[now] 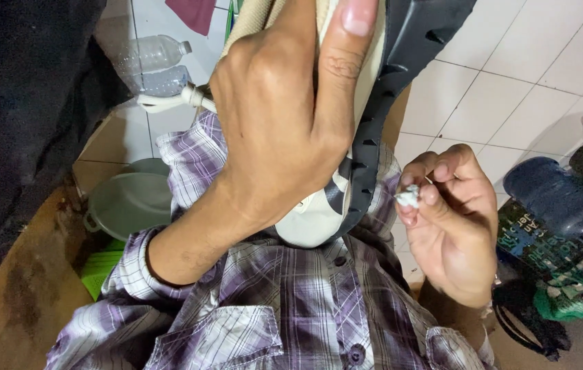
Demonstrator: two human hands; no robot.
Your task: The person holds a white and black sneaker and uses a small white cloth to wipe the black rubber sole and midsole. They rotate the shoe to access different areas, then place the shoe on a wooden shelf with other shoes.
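Note:
My left hand (pixel 284 116) grips a beige shoe (pixel 312 219) with a black toothed sole (pixel 387 89), held up close in front of the camera above my purple checked shirt (pixel 284 301). The thumb lies along the shoe's side. To the right of the sole, my right hand (pixel 449 219) pinches a small white wad (pixel 409 197) between thumb and fingertips, with a thin light strand or stick poking out beside it. The wad sits a short gap away from the sole's edge.
A grey-green basin (pixel 127 202) stands on the white tiled floor (pixel 511 75) at the left, with clear plastic bottles (pixel 151 62) behind it. A large blue water jug (pixel 559 199) and bags lie at the right. A dark cloth hangs at the far left.

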